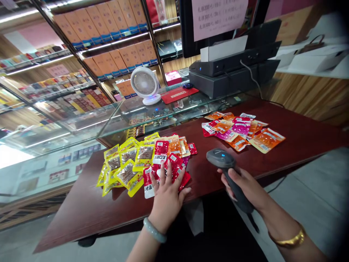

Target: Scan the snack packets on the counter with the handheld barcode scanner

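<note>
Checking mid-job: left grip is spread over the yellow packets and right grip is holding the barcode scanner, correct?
Not quite: the head view shows the left grip spread over the red packets, not the yellow packets beside them. The right grip is holding the barcode scanner, as you say.

Two hands [167,193], one scanner [223,161], one fan [144,82].
</note>
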`<state>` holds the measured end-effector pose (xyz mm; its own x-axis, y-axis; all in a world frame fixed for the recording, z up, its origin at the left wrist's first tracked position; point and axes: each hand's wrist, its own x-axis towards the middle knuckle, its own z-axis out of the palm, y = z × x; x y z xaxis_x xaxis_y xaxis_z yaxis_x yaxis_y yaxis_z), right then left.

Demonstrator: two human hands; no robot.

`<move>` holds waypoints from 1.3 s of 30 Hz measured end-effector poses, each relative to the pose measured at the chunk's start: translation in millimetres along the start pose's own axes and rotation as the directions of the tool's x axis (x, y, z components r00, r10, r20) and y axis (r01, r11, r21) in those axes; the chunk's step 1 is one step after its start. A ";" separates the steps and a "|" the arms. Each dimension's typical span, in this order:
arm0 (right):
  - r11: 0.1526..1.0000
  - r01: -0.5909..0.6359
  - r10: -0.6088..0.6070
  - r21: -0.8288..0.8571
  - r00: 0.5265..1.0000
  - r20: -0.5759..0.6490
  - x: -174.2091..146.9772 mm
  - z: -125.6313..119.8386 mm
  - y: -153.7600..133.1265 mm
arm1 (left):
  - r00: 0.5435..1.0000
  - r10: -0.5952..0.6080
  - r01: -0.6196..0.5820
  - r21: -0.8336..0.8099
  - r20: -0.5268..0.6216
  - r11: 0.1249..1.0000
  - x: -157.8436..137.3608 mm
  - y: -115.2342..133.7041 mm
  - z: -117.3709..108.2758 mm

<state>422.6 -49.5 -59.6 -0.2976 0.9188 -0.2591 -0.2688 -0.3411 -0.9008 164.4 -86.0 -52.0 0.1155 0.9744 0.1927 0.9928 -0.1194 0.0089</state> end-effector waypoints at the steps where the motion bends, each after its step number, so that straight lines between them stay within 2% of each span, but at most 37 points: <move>1: 1.000 0.001 -0.001 -0.003 1.000 -0.004 -0.7 0.2 0.2 | 1.000 -0.001 0.001 0.011 0.011 1.000 0.7 0.0 2.3; 7: 1.000 0.003 -0.003 -0.015 1.000 0.007 -1.9 -0.5 1.6 | 0.994 -0.078 0.072 0.069 0.075 0.995 34.4 -25.1 15.8; 11: 1.000 0.001 -0.001 0.008 1.000 0.020 1.3 1.4 2.3 | 0.990 -0.091 0.080 0.104 0.103 0.991 59.6 -36.5 19.4; 15: 0.999 0.031 -0.032 0.023 0.997 0.073 5.9 2.6 2.5 | 0.996 -0.075 0.066 0.167 0.052 0.984 67.8 -31.8 19.8; 21: 0.997 0.072 -0.072 0.009 0.996 0.059 6.3 -3.6 -0.7 | 1.000 -0.021 0.017 0.203 0.016 0.979 63.3 -22.7 19.4; 26: 0.995 0.099 -0.100 0.025 0.994 0.048 4.0 -13.3 -2.3 | 0.999 0.030 -0.026 0.169 -0.021 0.985 67.6 -18.7 16.3; 30: 0.994 0.098 -0.100 0.045 0.994 0.033 5.1 -19.9 -0.7 | 0.990 0.112 -0.108 0.055 -0.090 0.993 97.7 8.1 12.8; 34: 0.993 0.112 -0.113 0.044 0.993 0.017 7.1 -24.7 -0.1 | 0.954 0.242 -0.266 -0.128 -0.178 0.955 164.9 65.7 17.6; 36: 0.992 0.125 -0.125 0.023 0.992 -0.003 6.5 -27.2 -0.1 | 0.961 0.229 -0.252 -0.149 -0.158 0.956 204.5 97.4 24.2; 39: 0.992 0.123 -0.122 0.012 0.992 -0.044 2.9 -32.4 -0.3 | 0.988 0.137 -0.145 -0.112 -0.076 0.983 254.5 135.2 34.9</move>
<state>451.5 -40.3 -71.3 -0.2223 0.9615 -0.1618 -0.3140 -0.2277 -0.9217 329.1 152.5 -36.0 0.2473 0.9318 0.2658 0.9558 -0.2796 0.0909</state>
